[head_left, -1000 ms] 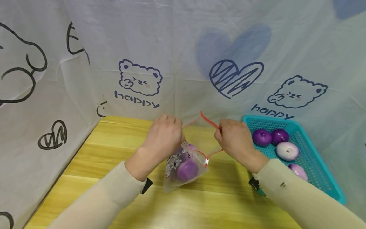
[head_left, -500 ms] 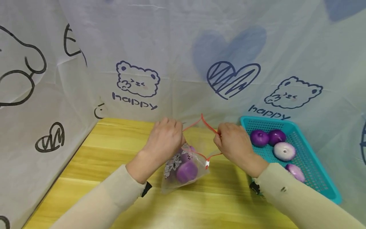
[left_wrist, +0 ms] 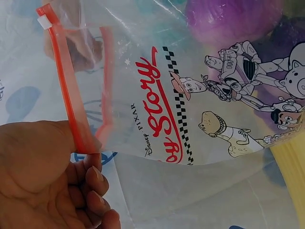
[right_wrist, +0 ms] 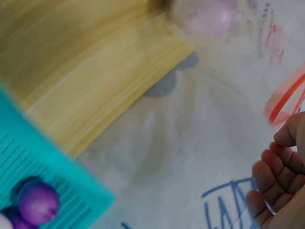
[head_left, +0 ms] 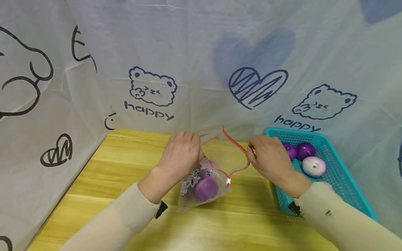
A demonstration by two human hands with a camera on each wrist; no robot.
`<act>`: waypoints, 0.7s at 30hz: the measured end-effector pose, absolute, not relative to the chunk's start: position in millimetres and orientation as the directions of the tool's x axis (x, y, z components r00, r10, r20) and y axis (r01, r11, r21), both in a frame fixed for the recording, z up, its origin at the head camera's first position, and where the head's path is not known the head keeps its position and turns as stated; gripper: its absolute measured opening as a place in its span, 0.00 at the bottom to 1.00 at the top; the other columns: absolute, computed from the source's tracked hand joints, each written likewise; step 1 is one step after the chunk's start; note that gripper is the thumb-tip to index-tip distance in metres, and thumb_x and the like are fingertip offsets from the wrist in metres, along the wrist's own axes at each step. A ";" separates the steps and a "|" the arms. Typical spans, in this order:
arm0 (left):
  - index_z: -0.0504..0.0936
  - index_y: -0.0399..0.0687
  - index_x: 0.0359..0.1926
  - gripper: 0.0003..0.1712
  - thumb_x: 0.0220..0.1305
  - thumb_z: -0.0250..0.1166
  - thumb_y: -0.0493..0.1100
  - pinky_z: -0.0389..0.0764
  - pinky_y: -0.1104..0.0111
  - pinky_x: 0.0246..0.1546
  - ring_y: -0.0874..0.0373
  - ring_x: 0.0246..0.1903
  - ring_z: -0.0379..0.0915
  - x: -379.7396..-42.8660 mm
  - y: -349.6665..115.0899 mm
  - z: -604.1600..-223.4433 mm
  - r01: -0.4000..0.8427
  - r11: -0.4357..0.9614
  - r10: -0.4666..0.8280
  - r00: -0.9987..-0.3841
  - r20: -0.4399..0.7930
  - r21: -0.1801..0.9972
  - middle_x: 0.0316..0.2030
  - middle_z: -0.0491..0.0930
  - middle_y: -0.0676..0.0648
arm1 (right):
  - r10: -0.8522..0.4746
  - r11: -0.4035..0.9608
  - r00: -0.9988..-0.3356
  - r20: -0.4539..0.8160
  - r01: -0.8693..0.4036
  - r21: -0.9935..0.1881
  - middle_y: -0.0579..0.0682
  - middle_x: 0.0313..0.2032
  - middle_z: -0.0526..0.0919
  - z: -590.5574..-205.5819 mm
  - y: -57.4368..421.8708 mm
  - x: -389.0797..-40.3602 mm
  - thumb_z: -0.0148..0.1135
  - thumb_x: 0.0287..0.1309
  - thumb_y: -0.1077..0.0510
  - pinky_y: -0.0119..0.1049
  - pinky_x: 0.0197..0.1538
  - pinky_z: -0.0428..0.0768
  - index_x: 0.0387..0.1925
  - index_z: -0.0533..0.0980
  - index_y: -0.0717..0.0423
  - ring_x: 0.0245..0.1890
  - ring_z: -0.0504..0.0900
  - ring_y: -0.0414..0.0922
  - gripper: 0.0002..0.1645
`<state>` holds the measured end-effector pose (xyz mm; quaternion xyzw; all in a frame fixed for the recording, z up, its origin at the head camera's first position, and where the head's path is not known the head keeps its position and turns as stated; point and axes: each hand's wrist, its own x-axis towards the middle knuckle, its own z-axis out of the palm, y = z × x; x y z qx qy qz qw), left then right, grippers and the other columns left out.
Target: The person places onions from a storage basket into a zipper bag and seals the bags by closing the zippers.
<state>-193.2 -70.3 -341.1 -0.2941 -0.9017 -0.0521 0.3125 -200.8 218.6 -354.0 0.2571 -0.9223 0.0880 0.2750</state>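
Zipper bag (left_wrist: 157, 95), translucent plastic, Toy Story print, red rim (head_left: 233, 141) gaping, white slider (head_left: 228, 181) at near end. Location: between both hands, over wooden table (head_left: 135, 157); at least two purple onions (head_left: 206, 189) inside. Left hand (head_left: 183, 150): corner of rim pinched between thumb and fingers. Right hand (head_left: 271, 158): just beside opposite edge of rim, fingers loosely curled, nothing in grip; contact with rim uncertain. Far right: turquoise plastic basket (head_left: 343, 170) with four basket onions (head_left: 305, 151), two partly covered by right hand and sleeve (head_left: 342, 223). Backdrop: white cloth (head_left: 201, 45), bears, hearts, "happy" lettering.
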 end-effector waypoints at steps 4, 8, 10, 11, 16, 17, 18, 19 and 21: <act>0.75 0.42 0.27 0.09 0.62 0.65 0.38 0.69 0.62 0.27 0.50 0.27 0.66 -192.6 -72.4 -342.3 0.567 0.821 0.487 -0.636 0.599 -0.066 0.23 0.72 0.47 | -0.487 0.829 -0.652 0.580 -0.554 0.073 0.51 0.26 0.79 -357.1 237.9 -201.7 0.60 0.62 0.63 0.47 0.34 0.71 0.29 0.76 0.57 0.30 0.79 0.54 0.05; 0.74 0.42 0.26 0.09 0.61 0.64 0.37 0.69 0.62 0.27 0.50 0.26 0.66 -192.0 -73.8 -343.0 0.574 0.817 0.485 -0.632 0.605 -0.055 0.23 0.72 0.46 | -0.545 0.808 -0.614 0.571 -0.567 0.161 0.52 0.26 0.78 -360.1 259.6 -202.4 0.61 0.61 0.62 0.47 0.34 0.71 0.28 0.75 0.58 0.30 0.79 0.55 0.06; 0.74 0.42 0.26 0.09 0.61 0.64 0.37 0.69 0.61 0.26 0.49 0.26 0.65 -191.8 -74.1 -343.0 0.578 0.814 0.485 -0.630 0.606 -0.050 0.23 0.71 0.46 | -0.568 0.802 -0.611 0.552 -0.563 0.201 0.53 0.26 0.78 -360.9 272.9 -202.3 0.62 0.60 0.62 0.46 0.33 0.69 0.27 0.74 0.58 0.30 0.78 0.56 0.07; 0.74 0.42 0.26 0.09 0.61 0.64 0.37 0.69 0.61 0.26 0.49 0.26 0.65 -191.5 -74.2 -342.7 0.580 0.813 0.486 -0.631 0.605 -0.049 0.23 0.71 0.46 | -0.579 0.798 -0.608 0.543 -0.561 0.222 0.53 0.26 0.79 -361.1 280.2 -202.2 0.63 0.59 0.63 0.45 0.33 0.68 0.27 0.73 0.58 0.30 0.78 0.56 0.08; 0.74 0.42 0.26 0.10 0.62 0.64 0.38 0.67 0.62 0.26 0.50 0.25 0.63 -190.9 -74.5 -340.9 0.584 0.811 0.491 -0.641 0.590 -0.041 0.22 0.70 0.47 | -0.629 0.773 -0.600 0.495 -0.554 0.311 0.53 0.22 0.74 -360.9 319.2 -203.0 0.52 0.69 0.58 0.41 0.31 0.60 0.24 0.69 0.56 0.25 0.72 0.54 0.15; 0.74 0.42 0.26 0.10 0.62 0.64 0.38 0.67 0.62 0.26 0.51 0.25 0.63 -190.7 -74.6 -340.6 0.584 0.811 0.492 -0.641 0.589 -0.042 0.22 0.69 0.47 | -0.635 0.769 -0.603 0.482 -0.552 0.322 0.53 0.23 0.74 -360.6 326.7 -203.2 0.49 0.70 0.57 0.41 0.32 0.60 0.24 0.68 0.56 0.26 0.72 0.54 0.16; 0.74 0.42 0.26 0.10 0.62 0.64 0.38 0.67 0.62 0.25 0.51 0.25 0.63 -190.6 -74.7 -340.5 0.584 0.811 0.494 -0.642 0.587 -0.043 0.22 0.70 0.47 | -0.640 0.766 -0.611 0.466 -0.549 0.333 0.53 0.23 0.74 -360.4 334.1 -203.7 0.46 0.72 0.55 0.42 0.32 0.61 0.24 0.68 0.56 0.26 0.72 0.55 0.18; 0.74 0.42 0.26 0.10 0.62 0.64 0.38 0.67 0.62 0.25 0.51 0.25 0.63 -190.5 -74.8 -340.3 0.585 0.810 0.495 -0.642 0.585 -0.043 0.23 0.70 0.47 | -0.642 0.766 -0.620 0.451 -0.545 0.341 0.53 0.24 0.74 -360.4 340.9 -204.2 0.42 0.72 0.54 0.43 0.32 0.62 0.25 0.68 0.56 0.27 0.73 0.56 0.19; 0.74 0.42 0.26 0.10 0.62 0.64 0.38 0.68 0.62 0.25 0.51 0.25 0.63 -190.4 -75.1 -340.2 0.585 0.810 0.496 -0.643 0.584 -0.043 0.23 0.70 0.47 | -0.641 0.767 -0.642 0.420 -0.534 0.355 0.54 0.25 0.75 -361.6 353.7 -204.1 0.42 0.71 0.54 0.45 0.33 0.65 0.26 0.69 0.57 0.29 0.74 0.57 0.18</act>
